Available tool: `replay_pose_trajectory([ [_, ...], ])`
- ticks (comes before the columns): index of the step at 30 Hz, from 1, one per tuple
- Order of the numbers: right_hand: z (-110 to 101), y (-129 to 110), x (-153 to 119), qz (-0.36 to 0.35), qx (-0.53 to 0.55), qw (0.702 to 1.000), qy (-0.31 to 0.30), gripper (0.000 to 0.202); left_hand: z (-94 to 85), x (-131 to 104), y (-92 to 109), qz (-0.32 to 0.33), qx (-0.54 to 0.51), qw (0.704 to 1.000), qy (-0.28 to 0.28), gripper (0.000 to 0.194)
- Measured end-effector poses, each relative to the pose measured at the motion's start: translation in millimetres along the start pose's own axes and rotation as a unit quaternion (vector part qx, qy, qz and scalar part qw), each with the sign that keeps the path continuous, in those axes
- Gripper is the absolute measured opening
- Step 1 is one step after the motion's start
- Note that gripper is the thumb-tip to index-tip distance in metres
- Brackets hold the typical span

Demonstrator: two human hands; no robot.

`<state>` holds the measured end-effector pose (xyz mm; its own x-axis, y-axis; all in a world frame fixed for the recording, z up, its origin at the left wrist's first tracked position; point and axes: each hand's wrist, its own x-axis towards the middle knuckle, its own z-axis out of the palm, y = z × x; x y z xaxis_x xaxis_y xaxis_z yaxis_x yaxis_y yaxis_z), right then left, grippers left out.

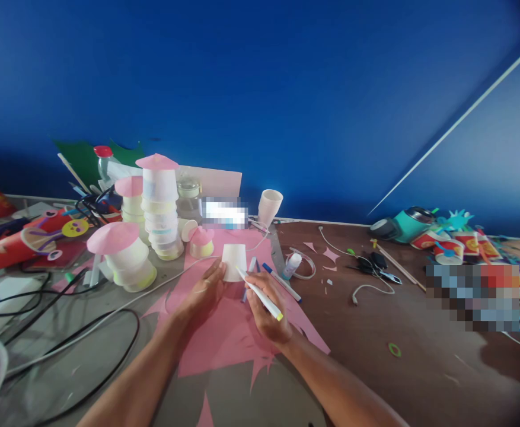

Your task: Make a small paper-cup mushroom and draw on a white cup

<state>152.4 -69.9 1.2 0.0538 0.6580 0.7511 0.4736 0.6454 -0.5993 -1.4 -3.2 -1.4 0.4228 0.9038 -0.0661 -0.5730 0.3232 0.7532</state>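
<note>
A white paper cup [233, 261] stands upside down over the pink paper [197, 354], with my left hand [213, 284] closed on its left side. My right hand [264, 305] grips a white marker with a yellow end [266, 299]; the marker's tip is at the cup's lower right side. Behind my right hand lie more markers, one with a blue cap [286, 283]. A small glue bottle [292, 265] is to the right of them. Left of the cup is a small cup piece with a pink top [202, 242].
Stacked cup towers with pink cone roofs [159, 196] stand at the left, near looping black cables [126, 356]. Another white cup [270, 206] is by the blue wall. Keys [377, 264], a teal bottle [413, 224] and red cups [449, 251] are at the right.
</note>
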Motion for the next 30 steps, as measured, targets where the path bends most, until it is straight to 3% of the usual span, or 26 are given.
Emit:
replay_pose_trajectory([
  [8,0.6,0.7,0.0,0.005,0.002,1.0,-0.006,0.023,-4.1,1.5,-3.4,0.011,0.02,1.0,-0.018,0.018],
  [14,0.4,1.1,0.2,0.001,0.003,1.0,-0.005,0.024,-7.7,3.2,-5.8,0.005,0.024,0.999,-0.022,0.03],
  [19,1.1,1.4,0.0,0.005,0.01,1.0,-0.007,0.024,-7.1,1.5,-4.2,0.005,0.028,0.999,-0.028,0.028],
  [25,2.2,0.8,0.3,0.013,0.018,1.0,-0.006,0.025,-4.0,-1.3,-1.0,0.01,0.058,0.998,0.0,0.026],
  [30,2.4,-1.3,0.5,0.025,0.023,0.999,-0.01,0.023,-4.6,0.7,-2.1,0.005,0.024,1.0,0.011,0.024],
])
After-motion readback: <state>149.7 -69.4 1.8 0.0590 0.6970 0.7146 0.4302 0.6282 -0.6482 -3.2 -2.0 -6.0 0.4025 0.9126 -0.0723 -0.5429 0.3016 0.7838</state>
